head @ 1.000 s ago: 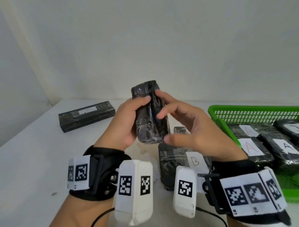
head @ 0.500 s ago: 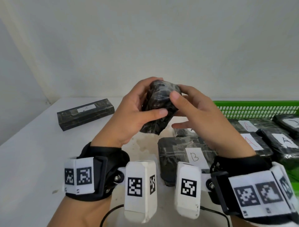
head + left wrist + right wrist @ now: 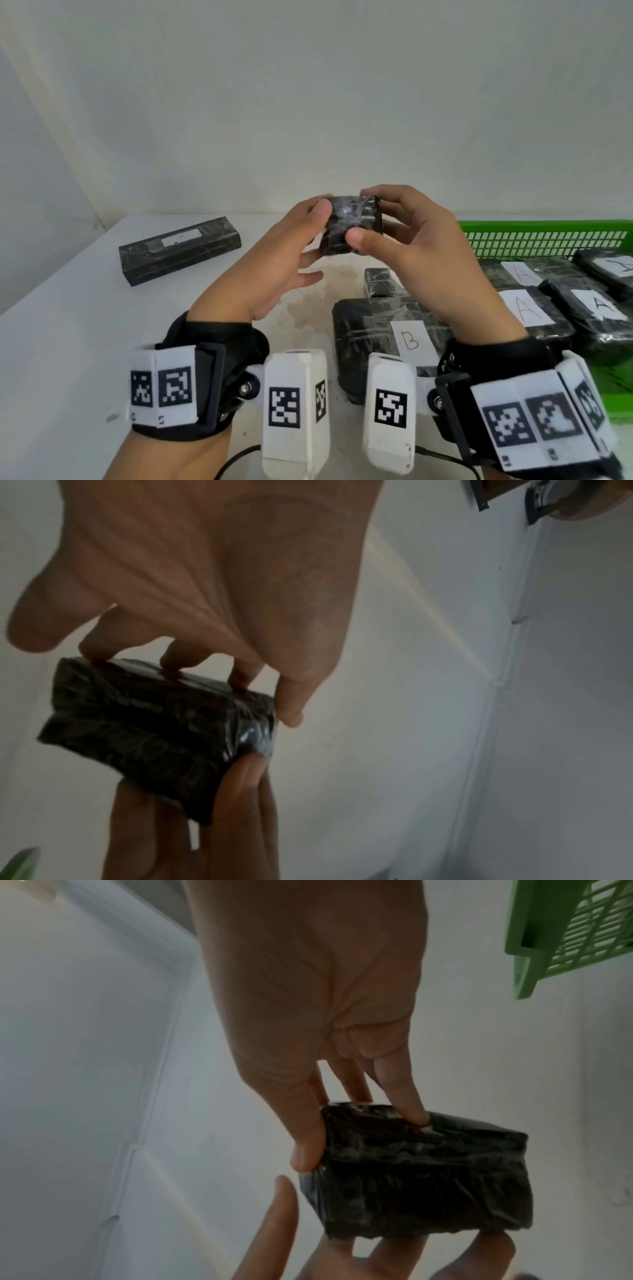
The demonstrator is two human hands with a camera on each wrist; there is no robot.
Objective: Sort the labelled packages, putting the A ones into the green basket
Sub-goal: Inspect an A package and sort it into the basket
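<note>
A small black wrapped package [image 3: 352, 222] is held in the air over the table, one end toward me, with no label showing on it. My left hand [image 3: 317, 234] holds its left side with thumb and fingertips. My right hand [image 3: 371, 219] pinches its right side, thumb in front and fingers over the top. In the wrist views the package [image 3: 154, 737] [image 3: 411, 1172] sits between the fingertips of both hands. The green basket [image 3: 548, 228] stands at the right with several packages labelled A [image 3: 527, 308] inside.
A long black package [image 3: 181, 248] with a small white label lies at the back left of the white table. A large package labelled B [image 3: 387, 329] lies just under my right wrist, with a small black package [image 3: 378, 291] behind it. A wall closes the back.
The package has been turned from upright to end-on toward me. My right hand went from touching it with straight fingers to pinching it, and my left thumb shifted to its left edge.
</note>
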